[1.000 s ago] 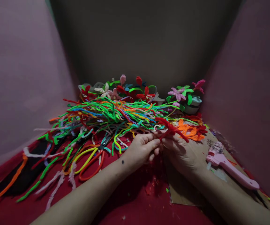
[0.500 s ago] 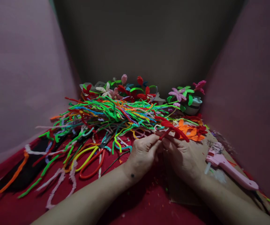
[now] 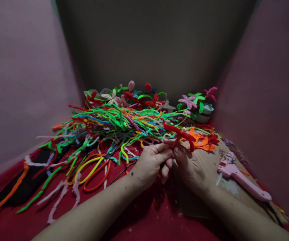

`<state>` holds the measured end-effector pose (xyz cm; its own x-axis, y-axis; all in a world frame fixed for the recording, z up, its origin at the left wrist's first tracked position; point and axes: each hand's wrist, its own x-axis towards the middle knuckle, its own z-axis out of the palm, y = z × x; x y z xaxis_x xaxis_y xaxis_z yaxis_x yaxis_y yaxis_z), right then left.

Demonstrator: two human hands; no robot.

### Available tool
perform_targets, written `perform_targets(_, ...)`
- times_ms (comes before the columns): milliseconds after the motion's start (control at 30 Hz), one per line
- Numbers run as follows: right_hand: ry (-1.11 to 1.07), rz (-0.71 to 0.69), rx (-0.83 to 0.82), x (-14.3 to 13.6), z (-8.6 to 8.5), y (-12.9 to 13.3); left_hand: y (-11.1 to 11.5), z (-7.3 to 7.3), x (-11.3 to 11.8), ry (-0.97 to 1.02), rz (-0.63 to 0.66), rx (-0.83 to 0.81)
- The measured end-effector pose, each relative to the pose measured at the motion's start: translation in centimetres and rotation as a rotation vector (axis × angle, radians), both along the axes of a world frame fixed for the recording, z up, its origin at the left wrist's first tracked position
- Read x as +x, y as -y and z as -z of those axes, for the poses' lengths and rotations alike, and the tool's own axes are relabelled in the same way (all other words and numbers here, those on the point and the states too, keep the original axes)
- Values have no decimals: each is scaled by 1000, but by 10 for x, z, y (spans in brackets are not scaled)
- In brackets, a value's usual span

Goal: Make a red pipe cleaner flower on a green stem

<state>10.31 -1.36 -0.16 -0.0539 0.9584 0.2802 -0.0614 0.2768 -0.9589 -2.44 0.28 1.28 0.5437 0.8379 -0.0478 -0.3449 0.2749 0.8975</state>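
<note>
Between my two hands is a red pipe cleaner (image 3: 182, 134), bent into loops that stick out beyond the fingertips. My left hand (image 3: 153, 164) pinches its near end between thumb and forefinger. My right hand (image 3: 191, 169) grips it from the other side, the fingertips of both hands almost touching. The fingers cover the part that is held. Just beyond the hands lies a large heap of coloured pipe cleaners (image 3: 124, 117). Orange pipe-cleaner petals (image 3: 201, 140) rest past my right hand.
Scissors (image 3: 106, 174) with red and yellow handles lie left of my hands. A pink glue gun (image 3: 242, 179) rests on cardboard (image 3: 197, 204) at right. Pipe-cleaner flowers (image 3: 156, 100) stand behind the heap, others by a small pot (image 3: 204, 113). Red cloth (image 3: 139, 224) covers the table.
The red loops have turned and now curl closer to my right hand. My left fingers have shifted, with fingertips showing below the pinch. The whole view has moved slightly.
</note>
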Motion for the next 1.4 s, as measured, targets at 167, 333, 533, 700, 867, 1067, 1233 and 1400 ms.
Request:
perform_targets(167,-23,37,-33,2,-10,0,-2,1,-2,105,84,-88)
perform_targets(333,-157,-45,-48,2,-10,-3,-3,1,-6,249,220,-180)
perform_targets(533,-295,-292,-176,4,3,-5,-9,3,-10,264,378,-204)
perform_targets(700,-274,-269,-113,6,4,-5,-11,6,-12,279,397,-215)
perform_targets(867,-161,-232,-69,6,0,-5,-13,9,-15,271,424,-243)
perform_targets(1067,-116,-227,-46,4,-9,-5,-15,8,-18,262,490,-237)
perform_targets(1233,-146,-217,-59,2,-10,-4,-16,11,-19,246,494,-232)
perform_targets(1400,-213,-191,-92,1,-5,-4,-17,11,-16,207,475,-168)
